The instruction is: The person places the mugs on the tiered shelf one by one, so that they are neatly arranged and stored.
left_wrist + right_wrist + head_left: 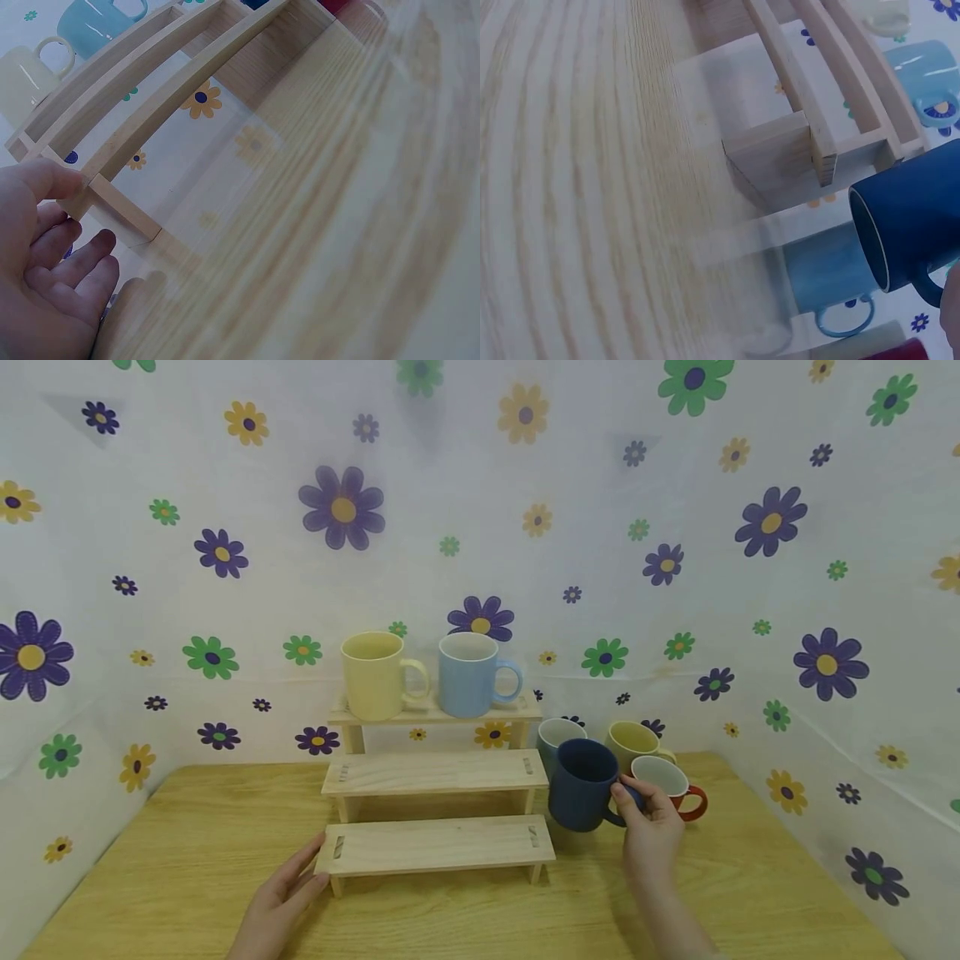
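Note:
My right hand [654, 831] pinches the handle of a dark blue mug [581, 789], held upright beside the right end of a three-step wooden rack [442, 843]. In the right wrist view the same mug [915, 217] shows its open mouth, with only a bit of the hand at the edge. My left hand [279, 897] touches the left end of the rack's lowest step. Its thumb meets the corner in the left wrist view, while the other fingers [82, 259] are loosely bent below. On the top step stand a yellow mug [372, 681] and a light blue mug [467, 681].
Behind the dark blue mug, to the right of the rack, are another blue mug [551, 747], a second yellow mug [626, 745] and a red mug with white inside [693, 806]. All stand on a wooden table [450, 927] before a flower-patterned cloth [585, 468].

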The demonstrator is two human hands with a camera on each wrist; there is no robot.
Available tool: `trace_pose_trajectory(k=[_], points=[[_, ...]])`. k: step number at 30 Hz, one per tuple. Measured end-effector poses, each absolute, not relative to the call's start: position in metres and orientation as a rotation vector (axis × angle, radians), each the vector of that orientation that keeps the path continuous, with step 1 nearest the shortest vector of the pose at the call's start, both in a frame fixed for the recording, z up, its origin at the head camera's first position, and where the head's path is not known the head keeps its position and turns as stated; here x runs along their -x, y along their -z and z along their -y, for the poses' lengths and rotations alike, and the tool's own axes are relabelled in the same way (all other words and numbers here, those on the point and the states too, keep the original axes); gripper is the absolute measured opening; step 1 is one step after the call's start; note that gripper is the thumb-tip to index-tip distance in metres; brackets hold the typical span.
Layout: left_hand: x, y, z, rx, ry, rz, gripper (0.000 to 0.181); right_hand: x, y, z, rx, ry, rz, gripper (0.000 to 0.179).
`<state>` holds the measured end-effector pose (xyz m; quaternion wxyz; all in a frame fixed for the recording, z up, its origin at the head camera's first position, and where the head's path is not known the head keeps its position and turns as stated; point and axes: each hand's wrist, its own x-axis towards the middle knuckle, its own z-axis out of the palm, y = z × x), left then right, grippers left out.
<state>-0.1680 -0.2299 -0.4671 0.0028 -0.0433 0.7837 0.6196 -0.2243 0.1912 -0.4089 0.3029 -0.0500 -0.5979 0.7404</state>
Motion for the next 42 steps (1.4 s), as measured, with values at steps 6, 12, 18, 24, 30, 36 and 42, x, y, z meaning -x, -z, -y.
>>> trace_pose_trajectory(k=[6, 12, 18, 24, 30, 36, 42], points=[[0.168, 0.468, 0.229, 0.118, -1.961, -2.457, 0.066, 0.217, 0.398, -0.187, 0.074, -1.915, 1.581, 0.026], [0.168, 0.468, 0.229, 0.124, -1.959, -2.461, 0.065, 0.210, 0.381, -0.184, 0.040, -1.897, 1.570, 0.024], [0.167, 0.467, 0.230, 0.123, -1.951, -2.465, 0.064, 0.207, 0.366, -0.181, -0.033, -1.914, 1.548, 0.025], [0.168, 0.467, 0.229, 0.100, -1.959, -2.481, 0.063, 0.210, 0.354, -0.168, -0.121, -2.042, 1.461, 0.026], [0.167, 0.467, 0.229, 0.098, -1.969, -2.480, 0.059, 0.218, 0.354, -0.145, -0.197, -2.131, 1.394, 0.018], [0.167, 0.466, 0.228, 0.092, -1.975, -2.479, 0.059, 0.228, 0.356, -0.120, -0.232, -2.186, 1.442, 0.020], [0.167, 0.466, 0.229, 0.114, -1.966, -2.470, 0.060, 0.238, 0.359, -0.093, -0.328, -2.246, 1.444, 0.013]])
